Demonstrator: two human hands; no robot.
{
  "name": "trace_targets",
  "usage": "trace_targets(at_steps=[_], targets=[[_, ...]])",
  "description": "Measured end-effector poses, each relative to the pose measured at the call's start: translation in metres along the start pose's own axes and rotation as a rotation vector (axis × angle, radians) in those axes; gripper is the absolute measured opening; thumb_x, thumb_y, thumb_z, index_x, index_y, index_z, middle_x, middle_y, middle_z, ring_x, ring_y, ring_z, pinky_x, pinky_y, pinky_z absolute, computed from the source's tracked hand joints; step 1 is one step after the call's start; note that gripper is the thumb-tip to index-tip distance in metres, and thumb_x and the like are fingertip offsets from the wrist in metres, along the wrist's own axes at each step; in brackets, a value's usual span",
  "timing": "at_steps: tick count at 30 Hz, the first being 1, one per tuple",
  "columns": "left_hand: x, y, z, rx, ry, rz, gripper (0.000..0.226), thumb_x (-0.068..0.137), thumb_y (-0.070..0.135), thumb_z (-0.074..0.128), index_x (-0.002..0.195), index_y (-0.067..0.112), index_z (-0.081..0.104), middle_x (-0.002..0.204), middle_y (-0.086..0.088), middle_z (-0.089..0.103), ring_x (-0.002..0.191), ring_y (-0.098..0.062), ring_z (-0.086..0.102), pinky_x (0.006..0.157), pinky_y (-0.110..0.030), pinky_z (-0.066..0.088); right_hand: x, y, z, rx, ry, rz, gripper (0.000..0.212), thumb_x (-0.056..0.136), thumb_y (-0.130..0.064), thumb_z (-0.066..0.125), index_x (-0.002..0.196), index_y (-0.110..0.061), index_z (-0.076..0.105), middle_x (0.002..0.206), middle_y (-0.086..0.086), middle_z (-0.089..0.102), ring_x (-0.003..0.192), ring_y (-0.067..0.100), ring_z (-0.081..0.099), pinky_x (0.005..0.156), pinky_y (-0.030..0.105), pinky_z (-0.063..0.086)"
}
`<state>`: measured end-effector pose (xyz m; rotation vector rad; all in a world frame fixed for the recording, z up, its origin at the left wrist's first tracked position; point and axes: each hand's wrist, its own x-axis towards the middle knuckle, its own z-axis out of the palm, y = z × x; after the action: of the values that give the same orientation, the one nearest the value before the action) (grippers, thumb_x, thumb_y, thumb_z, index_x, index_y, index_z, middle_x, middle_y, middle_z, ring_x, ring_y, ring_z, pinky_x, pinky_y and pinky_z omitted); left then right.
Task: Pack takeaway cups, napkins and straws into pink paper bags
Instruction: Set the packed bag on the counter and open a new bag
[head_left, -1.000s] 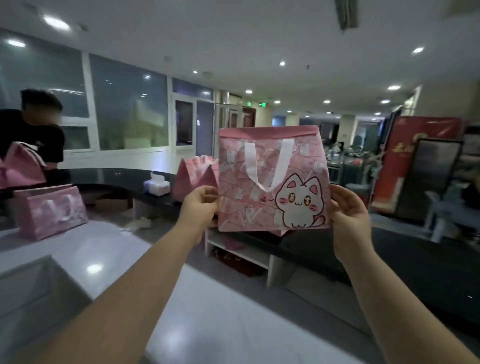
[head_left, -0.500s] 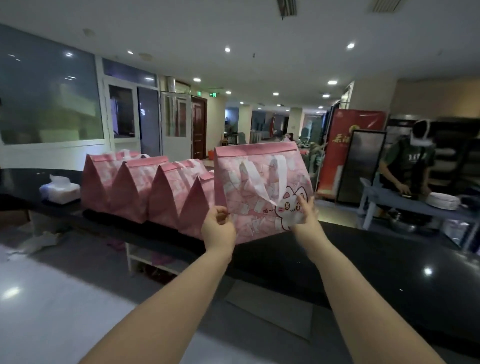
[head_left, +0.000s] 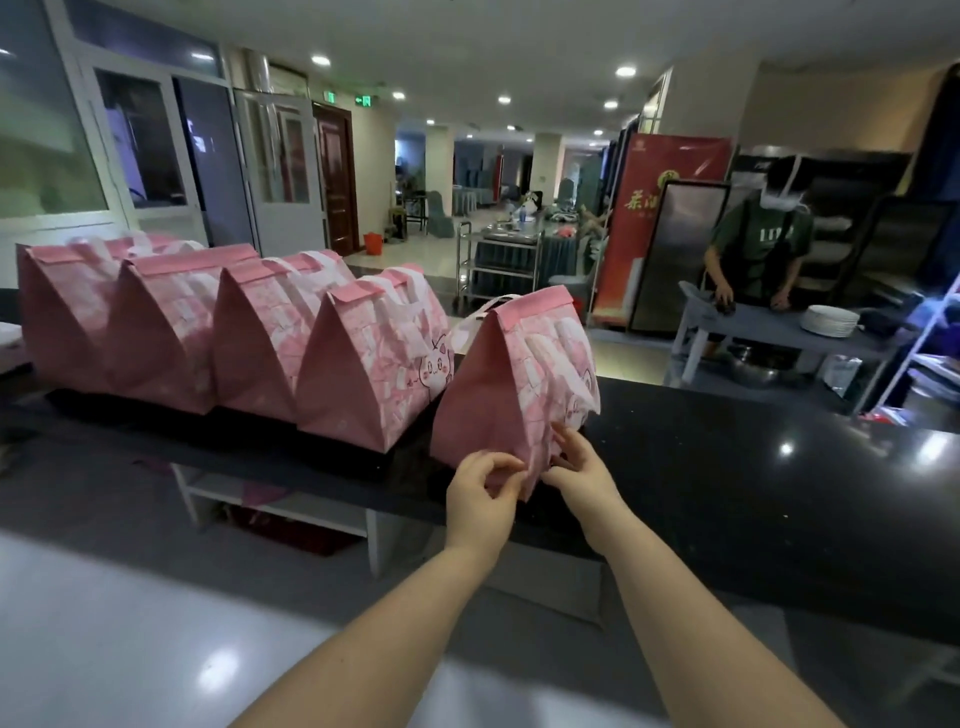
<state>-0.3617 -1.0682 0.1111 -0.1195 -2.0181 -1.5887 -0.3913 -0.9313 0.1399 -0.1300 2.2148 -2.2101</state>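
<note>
Four sealed pink bags (head_left: 234, 332) are lined up on the black counter (head_left: 727, 467); a fifth bag (head_left: 519, 384) is set just right of them, its lower corner pinched by the left hand (head_left: 480, 493) and right hand (head_left: 582, 475). Packing appears nearly done; contents are hidden.

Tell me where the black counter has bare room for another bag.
Free: the black counter right of the bag in both hands, up to its far edge. Crowded: left of it, four closed pink bags stand side by side.
</note>
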Motion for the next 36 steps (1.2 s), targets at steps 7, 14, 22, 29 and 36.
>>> trace_targets(at_steps=[7, 14, 22, 29, 36], targets=[[0.062, 0.002, -0.05, 0.03, 0.206, 0.109, 0.048, 0.078, 0.022, 0.08, 0.118, 0.023, 0.054, 0.111, 0.029, 0.046, 0.104, 0.007, 0.045, 0.094, -0.018, 0.041, 0.005, -0.043, 0.028, 0.021, 0.295, -0.215, 0.032, 0.084, -0.025, 0.074, 0.113, -0.024, 0.061, 0.115, -0.005, 0.062, 0.109, 0.012, 0.059, 0.087, 0.024, 0.05], [0.12, 0.014, -0.048, 0.056, -0.163, -0.047, 0.043, 0.068, 0.016, 0.081, 0.093, 0.036, 0.053, 0.088, 0.014, 0.062, 0.08, -0.008, 0.061, 0.063, -0.008, 0.042, 0.019, -0.061, 0.066, -0.472, 0.488, -0.265, 0.045, 0.074, -0.016, 0.075, 0.109, -0.024, 0.047, 0.116, 0.002, 0.045, 0.106, 0.021, 0.05, 0.089, 0.035, 0.048], [0.11, -0.017, -0.05, 0.179, -0.229, -0.049, 0.025, 0.072, 0.021, 0.075, 0.088, 0.022, 0.056, 0.083, 0.005, 0.066, 0.077, -0.018, 0.063, 0.069, -0.038, 0.053, 0.01, -0.03, 0.07, -0.568, 0.584, -0.211, 0.039, 0.075, -0.007, 0.065, 0.107, -0.021, 0.049, 0.112, 0.002, 0.049, 0.1, 0.023, 0.054, 0.083, 0.041, 0.05], [0.109, -0.022, -0.057, 0.137, -0.163, -0.011, 0.022, 0.077, 0.032, 0.072, 0.074, 0.026, 0.051, 0.071, 0.012, 0.058, 0.064, -0.001, 0.053, 0.056, -0.027, 0.04, 0.012, -0.025, 0.069, -0.438, 0.474, -0.202, 0.03, 0.078, -0.004, 0.061, 0.092, -0.029, 0.051, 0.099, 0.003, 0.058, 0.082, 0.011, 0.059, 0.06, 0.014, 0.041], [0.09, -0.047, -0.07, 0.1, -0.189, -0.099, 0.026, 0.079, 0.022, 0.077, 0.075, 0.031, 0.054, 0.079, 0.012, 0.064, 0.072, -0.003, 0.061, 0.06, -0.02, 0.044, 0.001, -0.003, 0.069, -0.455, 0.487, -0.13, 0.021, 0.08, -0.006, 0.057, 0.082, -0.027, 0.054, 0.084, -0.002, 0.062, 0.073, 0.014, 0.059, 0.056, 0.022, 0.043]])
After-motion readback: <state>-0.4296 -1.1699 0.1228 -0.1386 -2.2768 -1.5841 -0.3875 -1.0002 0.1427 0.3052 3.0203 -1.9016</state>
